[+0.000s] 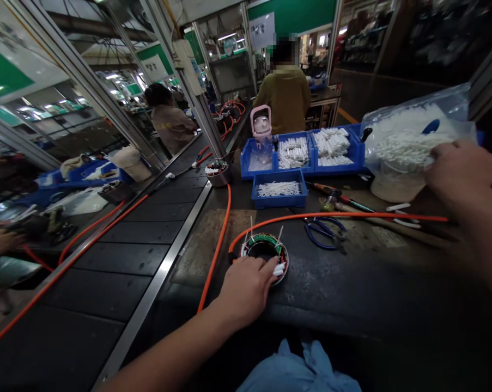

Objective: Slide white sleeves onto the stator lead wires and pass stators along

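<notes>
A round motor stator (284, 251) with an orange cable lies on the dark bench, with thin white ties standing up from its rim. My left hand (248, 286) rests over its near side, fingers curled onto the rim beside short white sleeves (278, 269). At the right, my right hand (462, 163) reaches to the clear plastic bag (445, 117) of small white pieces (405, 146), which sits in a pale tub (396, 182). The right fingers are bent together at the pieces; their tips are partly hidden, so what they hold cannot be made out.
Blue bins of white sleeves (333, 144) and a blue tray of white ties (280, 189) stand behind the stator, near a clear bottle (262, 141). Blue-handled scissors (323, 231) and a hammer (376, 215) lie at right. A conveyor (119, 261) runs left; people work beyond.
</notes>
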`<action>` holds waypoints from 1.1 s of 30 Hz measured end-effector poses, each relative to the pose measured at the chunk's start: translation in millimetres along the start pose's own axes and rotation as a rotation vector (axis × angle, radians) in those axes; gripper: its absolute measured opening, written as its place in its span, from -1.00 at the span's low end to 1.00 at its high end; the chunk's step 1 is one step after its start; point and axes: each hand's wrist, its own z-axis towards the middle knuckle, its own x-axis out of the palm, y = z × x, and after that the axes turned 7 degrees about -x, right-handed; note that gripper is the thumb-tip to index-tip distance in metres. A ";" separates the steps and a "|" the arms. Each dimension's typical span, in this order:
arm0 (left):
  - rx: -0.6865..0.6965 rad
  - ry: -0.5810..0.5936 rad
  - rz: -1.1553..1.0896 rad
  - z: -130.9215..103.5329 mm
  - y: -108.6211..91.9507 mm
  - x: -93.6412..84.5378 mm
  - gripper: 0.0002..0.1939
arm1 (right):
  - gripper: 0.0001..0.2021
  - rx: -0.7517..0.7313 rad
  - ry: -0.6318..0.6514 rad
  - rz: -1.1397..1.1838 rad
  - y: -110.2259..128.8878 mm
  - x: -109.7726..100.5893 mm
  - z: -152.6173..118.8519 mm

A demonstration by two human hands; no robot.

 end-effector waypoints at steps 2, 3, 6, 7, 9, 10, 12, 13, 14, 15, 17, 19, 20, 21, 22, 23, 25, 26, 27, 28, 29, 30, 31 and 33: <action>0.012 0.005 0.010 0.0 0.6 -0.3 -0.64 | -0.77 0.014 0.034 -0.087 -0.1 -1.0 1.5; 0.019 0.002 0.014 0.0 1.0 -0.3 -0.64 | -0.76 0.025 0.035 -0.123 -0.8 -1.9 2.7; 0.034 -0.020 0.022 0.1 1.9 0.5 -0.63 | -0.74 0.089 -0.098 0.029 -0.8 -6.8 3.9; 0.039 -0.026 0.023 0.1 2.2 0.9 -0.63 | -0.73 0.100 -0.178 0.143 1.2 -9.2 2.1; 0.050 -0.035 0.022 0.3 2.4 1.6 -0.63 | -0.68 0.065 -0.331 0.384 10.1 -15.2 -7.1; 0.055 -0.038 0.021 0.3 2.5 1.9 -0.63 | -0.66 0.018 -0.387 0.467 17.1 -18.7 -15.0; 0.061 -0.045 0.017 0.2 2.3 2.1 -0.63 | -0.67 -0.104 -0.426 0.529 35.2 -26.3 -38.6; 0.063 -0.050 0.016 0.1 2.2 2.1 -0.64 | -0.70 -0.169 -0.408 0.532 45.9 -30.4 -54.5; 0.062 -0.055 0.015 0.0 2.0 2.0 -0.64 | -0.77 -0.248 -0.370 0.562 57.0 -34.7 -73.0; 0.061 -0.058 0.012 0.0 1.8 1.8 -0.64 | -0.84 -0.352 -0.307 0.641 68.3 -39.0 -93.8; 0.051 -0.059 0.007 0.0 1.5 1.4 -0.64 | -0.90 -0.629 -0.165 0.771 89.4 -47.7 -139.9; 0.040 -0.053 -0.003 0.4 1.3 0.8 -0.64 | -0.85 -0.851 0.036 0.903 106.2 -55.8 -186.9; 0.037 -0.049 -0.007 0.7 1.3 0.6 -0.64 | -0.83 -0.939 0.103 0.955 112.4 -59.4 -208.5; 0.038 -0.045 -0.009 1.0 1.3 0.4 -0.64 | -0.80 -1.003 0.135 0.998 117.2 -62.4 -227.8; 0.040 -0.043 -0.009 1.4 1.3 0.3 -0.64 | -0.77 -1.045 0.173 1.010 120.6 -64.8 -244.5; 0.045 -0.040 -0.008 1.8 1.4 0.2 -0.64 | -0.74 -1.069 0.200 1.016 122.8 -66.5 -258.3; 0.053 -0.037 -0.005 2.3 1.6 -0.2 -0.64 | -0.71 -1.074 0.249 1.005 124.9 -68.4 -277.6; 0.057 -0.036 -0.006 2.5 1.7 -0.4 -0.64 | -0.72 -1.069 0.265 1.008 125.2 -69.1 -283.6; 0.057 -0.037 -0.007 2.6 1.8 -0.6 -0.64 | -0.73 -1.061 0.266 1.018 125.3 -69.9 -287.8; 0.056 -0.038 -0.008 2.7 1.8 -0.9 -0.65 | -0.75 -1.053 0.257 1.033 125.2 -71.2 -290.5; 0.056 -0.039 -0.008 2.7 1.9 -1.0 -0.65 | -0.77 -1.049 0.240 1.049 125.2 -73.2 -292.2; 0.055 -0.040 -0.008 2.8 1.9 -1.2 -0.65 | -0.77 -1.043 0.227 1.060 125.3 -75.8 -293.1; 0.056 -0.039 -0.008 2.8 2.0 -1.2 -0.64 | -0.77 -1.033 0.217 1.066 125.6 -78.9 -293.5; 0.059 -0.039 -0.008 2.8 2.1 -0.9 -0.64 | -0.74 -1.024 0.202 1.077 126.3 -84.8 -294.1</action>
